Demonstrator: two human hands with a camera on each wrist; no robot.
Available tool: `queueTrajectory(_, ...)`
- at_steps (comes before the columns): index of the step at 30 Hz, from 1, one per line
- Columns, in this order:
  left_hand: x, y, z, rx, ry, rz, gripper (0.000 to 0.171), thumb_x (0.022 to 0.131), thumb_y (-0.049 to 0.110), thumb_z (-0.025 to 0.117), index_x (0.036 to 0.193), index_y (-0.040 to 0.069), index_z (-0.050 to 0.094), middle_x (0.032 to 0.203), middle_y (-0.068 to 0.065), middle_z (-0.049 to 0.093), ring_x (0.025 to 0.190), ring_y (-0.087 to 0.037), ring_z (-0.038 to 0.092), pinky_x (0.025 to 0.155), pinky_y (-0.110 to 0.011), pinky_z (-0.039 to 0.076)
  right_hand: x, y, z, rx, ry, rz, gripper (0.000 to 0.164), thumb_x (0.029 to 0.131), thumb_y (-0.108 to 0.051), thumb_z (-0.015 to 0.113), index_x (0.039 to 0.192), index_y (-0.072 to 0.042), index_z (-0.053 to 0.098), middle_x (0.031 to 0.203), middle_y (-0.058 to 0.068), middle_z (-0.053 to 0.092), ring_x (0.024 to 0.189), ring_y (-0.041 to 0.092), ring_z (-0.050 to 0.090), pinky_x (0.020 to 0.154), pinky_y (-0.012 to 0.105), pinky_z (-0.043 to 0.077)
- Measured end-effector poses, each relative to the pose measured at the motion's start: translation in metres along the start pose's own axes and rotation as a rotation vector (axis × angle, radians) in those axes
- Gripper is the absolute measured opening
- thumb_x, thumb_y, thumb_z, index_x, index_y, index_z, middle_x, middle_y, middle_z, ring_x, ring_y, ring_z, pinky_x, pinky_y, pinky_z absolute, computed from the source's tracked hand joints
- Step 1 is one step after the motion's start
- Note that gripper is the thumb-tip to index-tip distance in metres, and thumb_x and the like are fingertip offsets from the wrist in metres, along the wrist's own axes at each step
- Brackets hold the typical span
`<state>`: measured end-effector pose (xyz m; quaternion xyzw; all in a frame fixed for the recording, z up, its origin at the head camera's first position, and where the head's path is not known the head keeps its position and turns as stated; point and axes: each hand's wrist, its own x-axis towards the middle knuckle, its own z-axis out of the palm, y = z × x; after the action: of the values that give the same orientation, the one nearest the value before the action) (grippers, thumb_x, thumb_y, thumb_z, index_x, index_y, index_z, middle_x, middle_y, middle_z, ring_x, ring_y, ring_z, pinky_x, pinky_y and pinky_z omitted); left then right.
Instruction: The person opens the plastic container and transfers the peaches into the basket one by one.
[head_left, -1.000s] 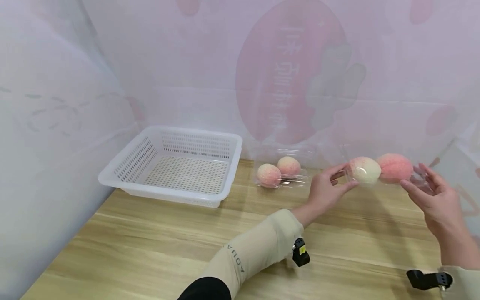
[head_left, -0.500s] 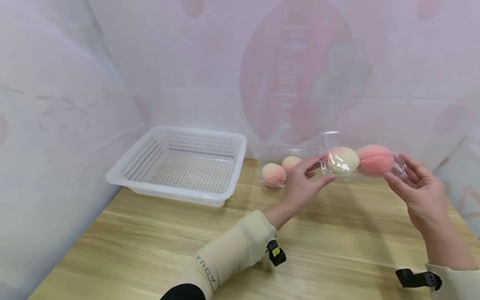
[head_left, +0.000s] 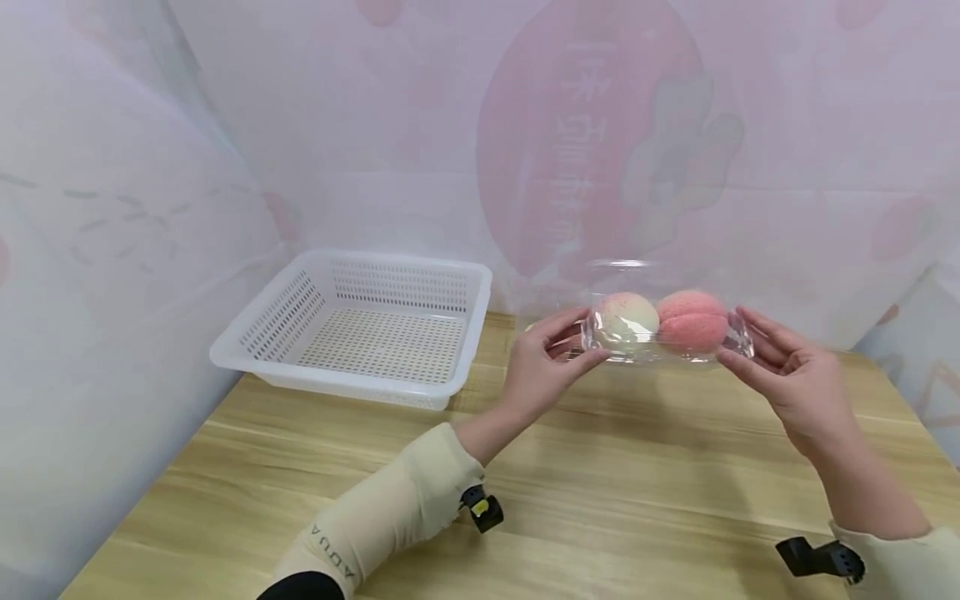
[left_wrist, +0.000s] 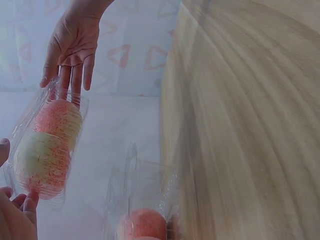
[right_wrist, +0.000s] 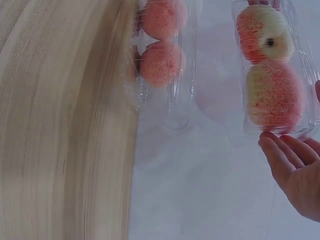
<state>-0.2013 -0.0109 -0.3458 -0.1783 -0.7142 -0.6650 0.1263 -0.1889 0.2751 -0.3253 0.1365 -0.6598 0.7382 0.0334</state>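
A clear plastic clamshell box (head_left: 637, 357) is held up between both hands, raised above the table. Inside it sit a pale, pink-speckled peach (head_left: 628, 318) and a pinker peach (head_left: 692, 322). My left hand (head_left: 542, 360) grips its left end, thumb in front and fingers behind. At the right end, my right hand (head_left: 801, 387) pinches the plastic between thumb and fingers. Behind the left hand, mostly hidden in the head view, a second clear box (right_wrist: 177, 112) stands on the table with pink peaches (right_wrist: 162, 65) in it.
To the left stands a white perforated plastic basket (head_left: 352, 393) with nothing in it. A pale printed cloth (head_left: 390, 200) hangs behind and beside the wooden table (head_left: 600, 483). Small black cameras are strapped to both wrists.
Both hands have carried the box with the two peaches leftward, from the right side to in front of the second box, which is now largely covered. The basket stays put.
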Motion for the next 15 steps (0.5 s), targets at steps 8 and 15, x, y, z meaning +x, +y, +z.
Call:
queueTrajectory(8, -0.021, 0.004, -0.016, -0.009, -0.014, -0.007, 0.057, 0.077, 0.004, 0.083, 0.13, -0.001, 0.063, 0.125, -0.017, 0.065, 0.113, -0.03, 0.067, 0.091, -0.024, 0.057, -0.011, 0.003, 0.013, -0.056, -0.046, 0.02, 0.065, 0.087, 0.01, 0.067, 0.147, -0.003, 0.046, 0.12, -0.018, 0.069, 0.107, -0.004, 0.066, 0.081, 0.015, 0.056)
queueTrajectory(15, -0.038, 0.009, -0.032, 0.036, -0.024, 0.015, 0.056, 0.076, 0.005, 0.085, 0.128, 0.003, 0.064, 0.126, -0.013, 0.065, 0.114, -0.027, 0.067, 0.094, -0.029, 0.056, -0.027, -0.002, 0.031, -0.261, 0.032, 0.001, 0.066, 0.085, 0.005, 0.074, 0.145, -0.006, 0.05, 0.119, -0.025, 0.067, 0.107, -0.011, 0.063, 0.08, 0.01, 0.054)
